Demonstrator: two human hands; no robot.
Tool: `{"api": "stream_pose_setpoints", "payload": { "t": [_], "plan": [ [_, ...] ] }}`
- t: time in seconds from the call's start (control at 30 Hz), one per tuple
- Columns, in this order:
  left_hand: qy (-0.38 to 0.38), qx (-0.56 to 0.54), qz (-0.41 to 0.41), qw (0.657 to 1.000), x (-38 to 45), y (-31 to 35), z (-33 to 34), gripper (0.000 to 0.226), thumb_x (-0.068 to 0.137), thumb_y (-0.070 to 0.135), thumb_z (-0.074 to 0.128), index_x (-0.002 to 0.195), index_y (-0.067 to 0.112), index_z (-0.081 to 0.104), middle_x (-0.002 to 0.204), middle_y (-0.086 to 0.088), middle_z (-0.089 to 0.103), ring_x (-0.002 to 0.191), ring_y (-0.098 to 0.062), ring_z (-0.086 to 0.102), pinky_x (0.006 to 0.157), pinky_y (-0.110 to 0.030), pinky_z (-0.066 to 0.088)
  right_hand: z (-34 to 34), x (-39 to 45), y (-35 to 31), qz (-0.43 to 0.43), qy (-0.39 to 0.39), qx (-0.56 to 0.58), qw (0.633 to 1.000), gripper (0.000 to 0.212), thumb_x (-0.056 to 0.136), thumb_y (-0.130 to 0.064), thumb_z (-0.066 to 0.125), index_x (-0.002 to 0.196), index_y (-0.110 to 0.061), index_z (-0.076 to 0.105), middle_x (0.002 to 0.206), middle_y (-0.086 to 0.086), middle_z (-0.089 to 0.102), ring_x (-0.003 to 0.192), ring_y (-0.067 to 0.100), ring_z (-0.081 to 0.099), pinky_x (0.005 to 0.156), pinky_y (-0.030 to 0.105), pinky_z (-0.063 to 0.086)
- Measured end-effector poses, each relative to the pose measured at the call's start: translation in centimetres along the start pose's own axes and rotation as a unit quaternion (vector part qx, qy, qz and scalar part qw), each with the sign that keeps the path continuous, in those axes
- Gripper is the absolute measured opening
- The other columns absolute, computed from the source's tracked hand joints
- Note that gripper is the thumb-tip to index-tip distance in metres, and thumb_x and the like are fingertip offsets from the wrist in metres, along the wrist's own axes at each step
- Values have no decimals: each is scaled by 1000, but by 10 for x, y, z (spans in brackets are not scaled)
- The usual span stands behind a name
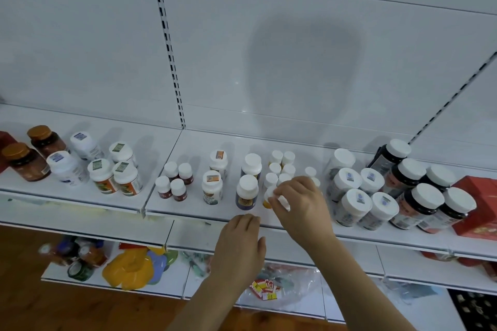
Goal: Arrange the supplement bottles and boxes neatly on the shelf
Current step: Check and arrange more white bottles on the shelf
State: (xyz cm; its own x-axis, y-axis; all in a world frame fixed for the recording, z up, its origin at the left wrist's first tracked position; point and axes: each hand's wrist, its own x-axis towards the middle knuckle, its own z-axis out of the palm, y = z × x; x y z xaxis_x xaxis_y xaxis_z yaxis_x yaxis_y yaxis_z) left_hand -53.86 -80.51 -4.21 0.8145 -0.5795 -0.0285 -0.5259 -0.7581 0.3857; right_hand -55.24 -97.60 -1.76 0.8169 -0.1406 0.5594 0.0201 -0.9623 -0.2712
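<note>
1. Shelf [188, 208]: white metal, running across the middle of the frame, with a white back panel above it.
2. Right hand [298, 203]: centre of frame, fingers curled round a small white-capped bottle [269, 196] at the shelf's front edge. The bottle shows a yellow base and leans slightly. The hand grips it from above and from the right.
3. Left hand [239, 244]: lower centre, fingertips resting on the shelf's front lip, fingers fairly straight, holding nothing.
4. Small white-capped bottles [281, 166]: two short rows directly behind the held bottle, upright, close together.
5. Two dark bottles with white caps [248, 181]: just left of the small rows, one behind the other.
6. Two white bottles with orange cap stickers [215, 177]: further left, one behind the other.
7. Four small red-labelled bottles [174, 180]: left of centre, in a two-by-two block.
8. Green-stickered white bottles [115, 169]: left section of the shelf, a group of three or four.
9. Blue-stickered white bottles [70, 156]: left of those, two, tilted in this wide view.
10. Amber bottles with copper caps [29, 153]: far left, two.
11. Large white-capped bottles [357, 193]: right of the hands, a tight cluster.
12. Black bottles with white caps [419, 188]: further right, several, in rows.
13. Red box [481, 204]: far right edge, touching the black bottles.
14. Lower shelf [113, 281]: bottom of frame, carrying tape rolls, coloured plastic pieces and a clear bag with price tags.
</note>
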Motion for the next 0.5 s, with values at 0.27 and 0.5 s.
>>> {"api": "stream_pose_setpoints", "payload": {
  "t": [0.27,0.5],
  "plan": [
    [-16,78,31,996,6,-2,13,55,100,39,46,149,16,40,153,-6,40,142,-27,34,118,-41,29,22,-8,11,-9,-31,-50,998,14,80,-23,80,80,-11,72,83,0,71,94,30,61,73,43,53],
    [-15,97,9,995,9,4,16,49,94,39,57,137,16,55,141,-8,53,130,-28,47,109,-43,39,23,-15,11,-5,-18,-49,999,22,84,-28,76,95,-10,72,99,6,69,101,34,60,76,44,53]
  ]
}}
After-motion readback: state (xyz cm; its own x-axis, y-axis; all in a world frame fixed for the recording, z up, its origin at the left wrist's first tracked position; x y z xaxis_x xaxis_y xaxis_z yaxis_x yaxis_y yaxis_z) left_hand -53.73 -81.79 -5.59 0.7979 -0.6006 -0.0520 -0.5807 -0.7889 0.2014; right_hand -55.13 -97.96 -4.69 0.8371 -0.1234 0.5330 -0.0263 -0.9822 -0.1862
